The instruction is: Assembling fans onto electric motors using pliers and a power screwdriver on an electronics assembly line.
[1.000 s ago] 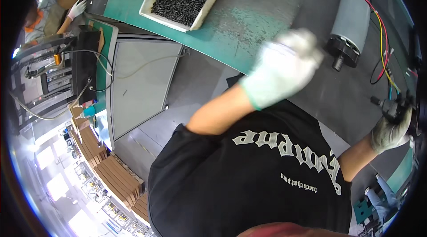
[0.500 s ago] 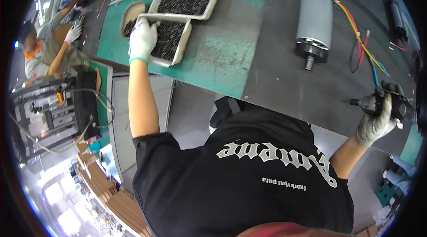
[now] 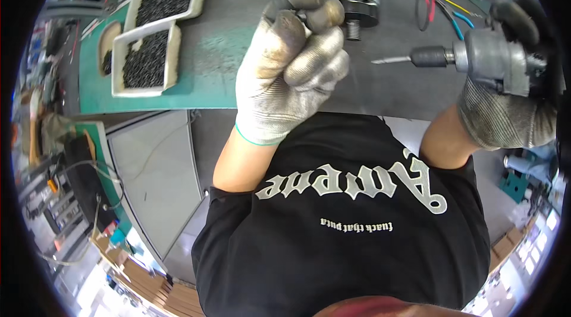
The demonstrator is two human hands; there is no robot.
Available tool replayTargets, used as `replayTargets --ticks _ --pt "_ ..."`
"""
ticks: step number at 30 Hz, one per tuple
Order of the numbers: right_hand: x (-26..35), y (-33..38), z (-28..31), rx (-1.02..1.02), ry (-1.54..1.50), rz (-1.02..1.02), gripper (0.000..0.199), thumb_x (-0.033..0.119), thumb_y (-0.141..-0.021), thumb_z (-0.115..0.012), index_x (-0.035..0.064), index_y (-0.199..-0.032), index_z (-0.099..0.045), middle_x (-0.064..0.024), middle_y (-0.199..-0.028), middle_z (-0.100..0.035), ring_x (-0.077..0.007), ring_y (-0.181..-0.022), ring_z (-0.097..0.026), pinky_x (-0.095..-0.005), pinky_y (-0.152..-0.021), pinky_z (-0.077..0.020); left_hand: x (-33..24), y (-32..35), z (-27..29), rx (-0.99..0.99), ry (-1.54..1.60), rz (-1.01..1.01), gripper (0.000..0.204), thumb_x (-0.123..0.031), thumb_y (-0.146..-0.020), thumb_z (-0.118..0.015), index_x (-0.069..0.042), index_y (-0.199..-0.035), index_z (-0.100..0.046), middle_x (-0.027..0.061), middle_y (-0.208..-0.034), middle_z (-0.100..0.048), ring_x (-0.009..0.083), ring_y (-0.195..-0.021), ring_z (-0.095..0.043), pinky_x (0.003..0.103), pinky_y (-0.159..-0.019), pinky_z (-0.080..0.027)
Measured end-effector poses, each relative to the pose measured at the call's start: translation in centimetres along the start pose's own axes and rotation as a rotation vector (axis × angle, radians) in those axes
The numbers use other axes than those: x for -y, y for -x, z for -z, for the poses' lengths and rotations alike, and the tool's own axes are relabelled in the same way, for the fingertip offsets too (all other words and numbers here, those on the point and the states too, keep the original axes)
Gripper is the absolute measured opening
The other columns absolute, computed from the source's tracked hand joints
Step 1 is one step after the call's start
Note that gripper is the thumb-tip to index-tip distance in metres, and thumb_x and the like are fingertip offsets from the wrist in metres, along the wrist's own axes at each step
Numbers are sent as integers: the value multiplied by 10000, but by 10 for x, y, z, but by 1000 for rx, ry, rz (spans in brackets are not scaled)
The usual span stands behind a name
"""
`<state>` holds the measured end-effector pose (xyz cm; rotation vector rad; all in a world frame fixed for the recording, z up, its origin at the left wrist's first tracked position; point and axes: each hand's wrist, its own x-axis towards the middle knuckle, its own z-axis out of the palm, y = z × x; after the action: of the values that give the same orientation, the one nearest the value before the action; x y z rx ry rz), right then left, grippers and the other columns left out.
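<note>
A grey power screwdriver [image 3: 488, 58] lies level, bit pointing left; small dark screw [image 3: 306, 16] pinched above.

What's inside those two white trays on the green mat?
Both white trays are heaped with small dark parts, likely screws; too small to be certain. The heaps cover the tray bottoms, so anything beneath them cannot be seen.

**Even bright light, heavy fisheye bend**

The scene is brightly and evenly lit from above, with soft shadows only. The tabletop [image 3: 392, 88] shows a dull sheen, no hard glare. Windows at the lower rim are blown out white. The fisheye bends straight edges strongly toward a black circular border. The centre is sharp; the left hand [image 3: 291, 61] is slightly soft, and the rim smears.
</note>
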<state>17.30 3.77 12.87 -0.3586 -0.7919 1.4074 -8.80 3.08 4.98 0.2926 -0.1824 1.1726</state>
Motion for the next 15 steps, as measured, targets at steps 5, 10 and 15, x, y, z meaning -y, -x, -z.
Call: replayTargets --ticks 5,10,15 --pt "-34 0 -21 -46 96 130 325 58 -842 -566 5 -1158 -508 -124 -1070 -488 -219 -990 -450 -353 -814 -410 33 -1 20 -64 -19 3 336 -355 -943 -594 -64 -1105 -556 39 -944 -514 35 -532 -334 219 -532 -328" --pt "-30 7 -9 -26 127 185 312 75 -858 -548 -12 -1156 -513 -139 -1079 -500 -223 -998 -468 -354 -825 -422 42 3 10 -206 -162 8 311 -356 -930 -618 -54 -988 -577 16 -797 -503 45 -501 -334 236 -522 -327" --pt "-48 -1 -7 -16 148 226 306 92 -875 -531 -30 -1155 -517 -153 -1089 -512 -227 -1006 -487 -355 -837 -433 52 12 16 -323 -430 15 364 -413 -914 -630 -77 -1042 -568 -6 -855 -480 34 -509 -333 237 -544 -323"
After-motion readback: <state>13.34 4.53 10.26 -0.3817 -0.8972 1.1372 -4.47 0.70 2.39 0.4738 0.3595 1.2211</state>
